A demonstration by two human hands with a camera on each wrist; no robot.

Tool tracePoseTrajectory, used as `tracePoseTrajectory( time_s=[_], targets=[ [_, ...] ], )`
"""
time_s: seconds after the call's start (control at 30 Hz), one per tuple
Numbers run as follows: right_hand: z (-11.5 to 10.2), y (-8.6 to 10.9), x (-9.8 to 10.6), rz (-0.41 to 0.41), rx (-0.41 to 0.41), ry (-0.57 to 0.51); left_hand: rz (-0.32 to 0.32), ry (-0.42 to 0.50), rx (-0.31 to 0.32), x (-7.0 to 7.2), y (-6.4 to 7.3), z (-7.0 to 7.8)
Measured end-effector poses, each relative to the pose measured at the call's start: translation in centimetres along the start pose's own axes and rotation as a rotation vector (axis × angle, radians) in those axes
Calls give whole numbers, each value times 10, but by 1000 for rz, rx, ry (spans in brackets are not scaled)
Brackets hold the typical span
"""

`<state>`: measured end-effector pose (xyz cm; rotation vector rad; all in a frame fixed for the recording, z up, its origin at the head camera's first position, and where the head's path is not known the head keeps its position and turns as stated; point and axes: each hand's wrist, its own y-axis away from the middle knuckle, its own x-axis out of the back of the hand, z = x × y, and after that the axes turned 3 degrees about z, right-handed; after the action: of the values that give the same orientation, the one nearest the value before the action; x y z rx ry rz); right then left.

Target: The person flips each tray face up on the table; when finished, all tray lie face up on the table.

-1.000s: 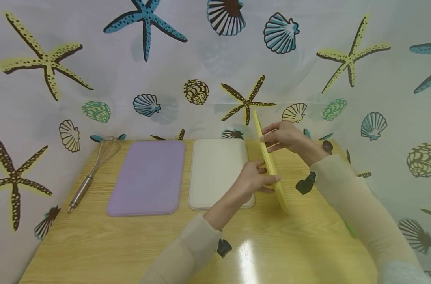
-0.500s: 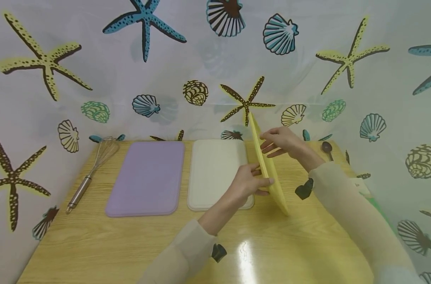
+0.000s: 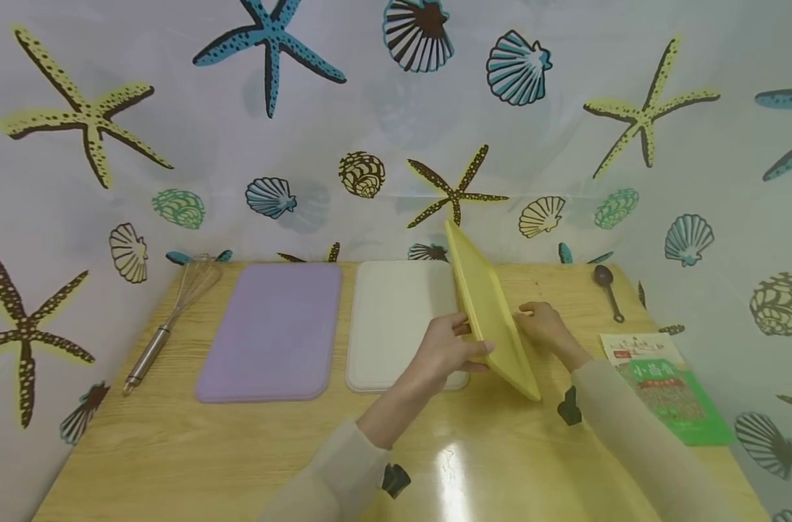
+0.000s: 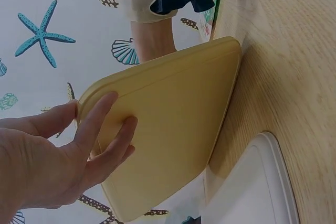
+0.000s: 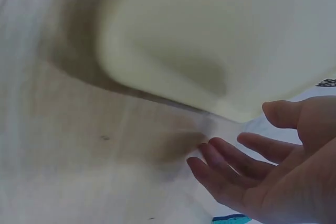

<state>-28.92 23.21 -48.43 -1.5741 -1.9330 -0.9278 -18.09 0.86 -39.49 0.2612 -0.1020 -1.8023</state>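
Between hands (image 3: pixel 440 349), tilted yellow board (image 3: pixel 492 308)

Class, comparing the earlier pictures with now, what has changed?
The yellow board has tipped farther left at its top. The right hand has left its upper part, moving downward in the head view. More of the green packet shows. Unchanged: left hand holding the yellow board; purple board, white board, whisk.

Black angular pieces (image 3: pixel 394 480) jut from the cuffs (image 3: pixel 372 439) of cream sleeves (image 3: pixel 337 470).
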Motion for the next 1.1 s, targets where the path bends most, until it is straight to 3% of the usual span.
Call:
tracePoseTrajectory(
  time_s=[0.1,0.27,0.73,1.1],
  targets=[
    [8,2,-4,34,6,55,6,-5,-2,3,0,-5],
    [9,6,-3,57,32,49,26,-6,2,9,0,-11],
    [19,9,-8,105,25,-23,44,-12,44,22,-1,-29],
    [20,12,-9,121,23,-91,32,24,33,23,-7,-36]
  ],
)
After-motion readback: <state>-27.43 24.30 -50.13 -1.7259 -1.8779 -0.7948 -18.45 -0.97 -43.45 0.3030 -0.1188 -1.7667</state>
